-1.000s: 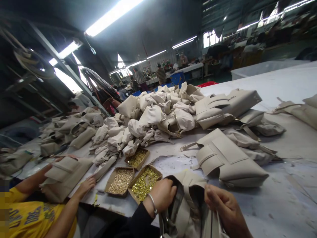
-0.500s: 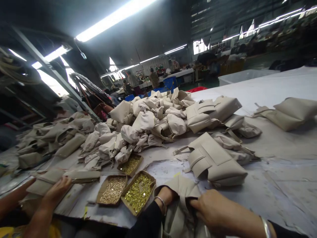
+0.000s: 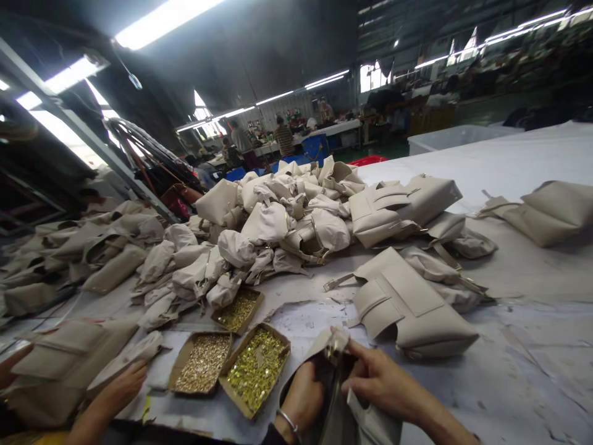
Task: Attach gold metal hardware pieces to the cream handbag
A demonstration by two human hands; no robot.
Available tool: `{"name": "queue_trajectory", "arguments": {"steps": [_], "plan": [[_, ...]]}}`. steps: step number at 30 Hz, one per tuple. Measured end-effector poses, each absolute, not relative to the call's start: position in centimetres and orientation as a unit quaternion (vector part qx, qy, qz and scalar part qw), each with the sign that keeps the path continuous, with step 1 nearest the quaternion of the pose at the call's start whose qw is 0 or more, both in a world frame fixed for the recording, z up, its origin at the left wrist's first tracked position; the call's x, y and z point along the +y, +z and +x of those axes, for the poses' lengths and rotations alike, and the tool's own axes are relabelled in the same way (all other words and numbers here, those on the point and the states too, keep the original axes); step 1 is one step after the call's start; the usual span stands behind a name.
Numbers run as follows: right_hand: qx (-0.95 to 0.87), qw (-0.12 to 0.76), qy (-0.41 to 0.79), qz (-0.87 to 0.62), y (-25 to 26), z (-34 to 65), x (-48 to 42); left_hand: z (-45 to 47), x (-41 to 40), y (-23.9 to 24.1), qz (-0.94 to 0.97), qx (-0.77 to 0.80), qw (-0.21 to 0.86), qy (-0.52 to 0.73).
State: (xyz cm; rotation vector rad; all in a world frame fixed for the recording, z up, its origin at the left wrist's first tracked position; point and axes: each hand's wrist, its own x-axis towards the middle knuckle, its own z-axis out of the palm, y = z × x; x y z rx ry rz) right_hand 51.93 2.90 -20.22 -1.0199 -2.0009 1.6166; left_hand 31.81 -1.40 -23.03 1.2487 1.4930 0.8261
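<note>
A beige bag (image 3: 319,349) is held at the table's near edge, its mouth facing up. Into that mouth reaches my left hand (image 3: 303,395), a bangle at its wrist; the fingers are curled and their tips are hidden inside. My right hand (image 3: 382,377) pinches the bag's edge from the right, close to a small shiny metal fitting (image 3: 332,352). To the left of the bag stands a cardboard tray of yellow-gold metal pieces (image 3: 256,369). Beside it are a tray of copper-gold pieces (image 3: 204,363) and a smaller tray of gold pieces (image 3: 238,309). Another beige bag (image 3: 412,303) lies just beyond my right hand.
A heap of beige bags (image 3: 273,222) fills the table's middle, with more at the far left. One bag (image 3: 551,210) lies at the right. On the left, a co-worker's hand (image 3: 123,389) handles a bag. A clear plastic bin (image 3: 458,137) stands behind.
My right hand has moved up and left to the bag's upper edge, and the metal fitting has come into view. The co-worker's bag has turned.
</note>
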Motion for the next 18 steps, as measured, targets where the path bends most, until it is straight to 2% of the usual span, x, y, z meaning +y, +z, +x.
{"name": "queue_trajectory", "arguments": {"steps": [2,5,11,18], "plan": [[-0.625,0.241,0.65,-0.359,-20.3,51.5,3.5,31.3,-2.1,-22.4,0.516,0.603,0.505,0.339],[-0.597,0.277,0.656,-0.368,-20.7,51.0,3.8,31.1,-3.2,-21.1,0.511,0.61,0.484,0.365],[-0.678,0.259,0.567,-0.39,-21.5,51.5,3.2,32.2,-4.5,-19.4,0.51,0.631,0.454,0.368],[-0.716,0.21,0.49,-0.451,-21.5,51.7,3.6,32.1,-3.9,-20.9,0.462,0.655,0.456,0.388]]}}
